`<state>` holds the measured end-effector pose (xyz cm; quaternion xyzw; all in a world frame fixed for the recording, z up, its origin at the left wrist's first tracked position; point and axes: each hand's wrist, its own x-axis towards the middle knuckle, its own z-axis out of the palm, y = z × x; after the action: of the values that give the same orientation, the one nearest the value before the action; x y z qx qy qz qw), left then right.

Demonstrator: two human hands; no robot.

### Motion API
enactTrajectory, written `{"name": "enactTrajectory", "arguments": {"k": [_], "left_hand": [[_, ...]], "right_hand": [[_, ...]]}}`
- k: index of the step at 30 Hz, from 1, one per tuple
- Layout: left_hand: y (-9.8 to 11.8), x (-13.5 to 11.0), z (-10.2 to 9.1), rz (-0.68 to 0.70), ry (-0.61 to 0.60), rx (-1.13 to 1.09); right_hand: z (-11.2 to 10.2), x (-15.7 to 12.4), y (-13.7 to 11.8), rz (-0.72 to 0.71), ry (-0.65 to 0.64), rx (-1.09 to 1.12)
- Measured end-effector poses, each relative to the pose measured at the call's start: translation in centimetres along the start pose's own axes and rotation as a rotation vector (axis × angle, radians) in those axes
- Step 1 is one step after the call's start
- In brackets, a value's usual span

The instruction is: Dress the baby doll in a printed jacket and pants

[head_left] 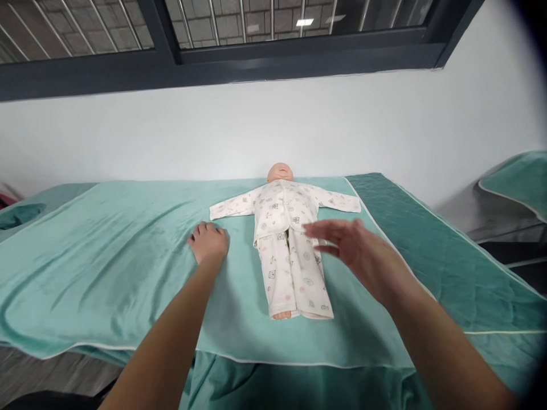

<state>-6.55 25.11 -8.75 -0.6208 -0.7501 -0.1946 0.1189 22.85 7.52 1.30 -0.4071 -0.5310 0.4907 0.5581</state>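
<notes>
A baby doll (287,239) in a white printed top and trousers lies on its back on a light green towel (106,262), arms spread, head toward the wall. My left hand (208,241) rests on the towel just left of the doll's waist, fingers curled down against the cloth. My right hand (346,242) hovers above the doll's right side near its hip, fingers stretched out and slightly blurred, holding nothing.
The towel covers a table with a darker green quilted cover (448,267) showing on the right. A white wall (171,131) and dark window frame stand behind. Another green-covered surface (519,179) is at the far right.
</notes>
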Motion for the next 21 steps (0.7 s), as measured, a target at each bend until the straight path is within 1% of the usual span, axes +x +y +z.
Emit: {"name": "enactTrajectory", "arguments": {"k": [2,3,5,6,7,10,13,15,16,17,19,21], "left_hand": [[0.0,0.0,0.0,-0.001,-0.005,0.003],[0.0,0.0,-0.1,-0.005,-0.011,0.004],[0.0,0.0,0.0,-0.013,-0.017,0.005],[0.0,0.1,0.0,-0.016,-0.017,0.005],[0.0,0.2,0.0,-0.021,-0.014,0.005],[0.0,0.7,0.3,-0.039,-0.005,0.003],[0.0,1.4,0.6,-0.064,-0.003,-0.015],[0.0,1.9,0.8,-0.085,0.004,-0.029],[0.0,2.1,0.9,-0.097,0.007,-0.034],[-0.1,2.2,0.9,-0.108,0.008,-0.038],[-0.2,2.3,0.9,-0.129,0.008,-0.052],[-0.5,2.0,0.7,-0.144,-0.004,-0.092]], "right_hand": [[-1.1,3.7,2.5,0.024,0.286,0.171],[-1.8,5.5,3.9,0.082,0.424,0.251],[-3.4,8.8,6.7,0.245,0.670,0.490],[-4.4,10.2,7.9,0.302,0.703,0.533],[-5.4,11.3,8.9,0.327,0.707,0.562],[-8.6,13.2,10.7,0.333,0.665,0.645],[-11.1,13.0,11.2,0.265,0.535,0.779],[-12.1,12.3,11.3,0.187,0.478,0.878],[-12.4,11.9,11.2,0.134,0.492,0.916],[-12.7,11.6,11.1,0.094,0.537,0.946],[-13.0,11.2,10.7,0.023,0.652,0.986],[-13.0,11.1,10.2,-0.026,0.750,0.978]]}}
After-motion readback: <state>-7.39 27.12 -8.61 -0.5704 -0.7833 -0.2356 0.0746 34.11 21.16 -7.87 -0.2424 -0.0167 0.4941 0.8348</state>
